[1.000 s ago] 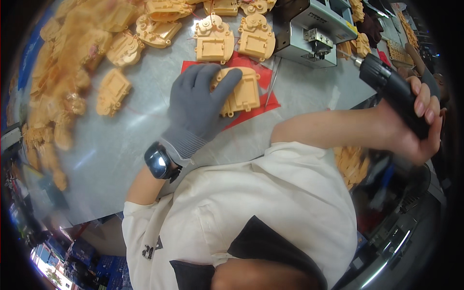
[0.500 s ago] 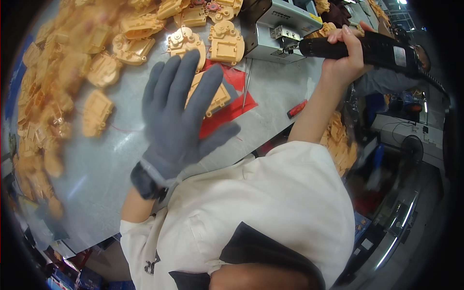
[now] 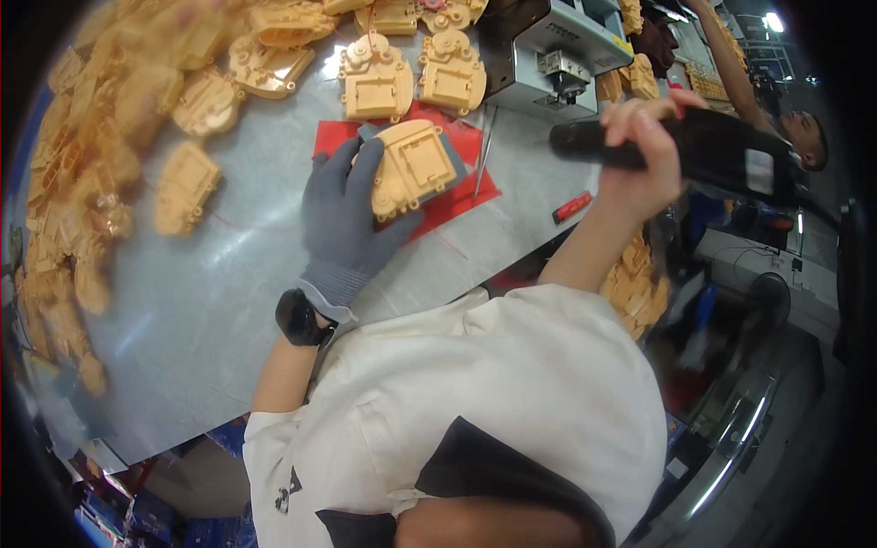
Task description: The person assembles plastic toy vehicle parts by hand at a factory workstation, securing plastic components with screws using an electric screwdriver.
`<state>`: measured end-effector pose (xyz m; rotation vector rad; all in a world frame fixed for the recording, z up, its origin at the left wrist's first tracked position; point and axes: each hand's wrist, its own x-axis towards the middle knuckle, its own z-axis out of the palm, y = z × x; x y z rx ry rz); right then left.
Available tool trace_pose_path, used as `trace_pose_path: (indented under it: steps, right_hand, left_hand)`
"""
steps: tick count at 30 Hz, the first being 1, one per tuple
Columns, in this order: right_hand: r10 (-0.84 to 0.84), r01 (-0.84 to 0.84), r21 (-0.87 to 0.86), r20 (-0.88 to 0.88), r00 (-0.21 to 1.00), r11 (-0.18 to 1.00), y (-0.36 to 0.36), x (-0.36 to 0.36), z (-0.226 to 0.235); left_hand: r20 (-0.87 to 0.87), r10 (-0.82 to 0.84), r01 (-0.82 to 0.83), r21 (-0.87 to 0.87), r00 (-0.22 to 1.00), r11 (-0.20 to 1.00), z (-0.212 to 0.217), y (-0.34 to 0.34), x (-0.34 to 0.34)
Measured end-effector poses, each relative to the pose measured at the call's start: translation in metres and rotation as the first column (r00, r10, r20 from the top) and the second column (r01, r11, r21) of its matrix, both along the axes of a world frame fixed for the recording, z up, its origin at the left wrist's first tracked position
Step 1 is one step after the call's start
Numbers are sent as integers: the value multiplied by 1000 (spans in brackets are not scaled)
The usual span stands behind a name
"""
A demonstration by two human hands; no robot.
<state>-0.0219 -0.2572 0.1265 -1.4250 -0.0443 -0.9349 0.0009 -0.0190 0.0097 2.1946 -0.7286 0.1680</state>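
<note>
My left hand (image 3: 340, 215), in a grey glove with a black watch at the wrist, is closed around the near left side of a yellow plastic housing (image 3: 422, 164). The housing rests on a grey block over a red sheet (image 3: 470, 146), its rectangular recess facing up. My bare right hand (image 3: 649, 151) grips a black electric screwdriver (image 3: 722, 151), raised at the right with its nose pointing left. That tool is clear of the housing and somewhat smeared by motion. A grey screw feeder box (image 3: 539, 41) stands beyond the screwdriver's nose.
Two similar housings (image 3: 376, 78) lie just beyond the sheet. Piled yellow parts (image 3: 119, 110) cover the left side, with one loose part (image 3: 185, 187) nearer. Tweezers (image 3: 485, 151) lie beside the sheet, and a small red tool (image 3: 572, 207) near the table edge. Another person (image 3: 804, 137) is at far right.
My left hand has come down from above and closed on the housing. The screwdriver has pulled back from the screw feeder, toward me.
</note>
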Motion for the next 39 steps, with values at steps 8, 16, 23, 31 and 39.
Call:
trace_pose_path:
  steps: [8, 16, 23, 31, 39]
  right_hand:
    - [-187, 197, -85, 108, 976, 977, -50, 61, -4]
    - [-127, 104, -176, -126, 984, 979, -32, 43, -6]
    - [465, -465, -101, -28, 885, 879, 59, -11, 9]
    - [259, -286, -103, -222, 940, 953, 82, -4, 4]
    - [338, -341, 23, -208, 918, 940, 81, 16, -25]
  left_hand:
    - [71, -31, 35, -54, 997, 998, -12, 3, 5]
    - [-56, -55, 53, -45, 997, 998, -7, 9, 10]
    - [-83, -63, 55, -93, 995, 994, -7, 12, 10]
    - [5, -86, 86, -141, 996, 986, -13, 10, 8]
    - [23, -84, 86, -153, 996, 984, -17, 15, 9]
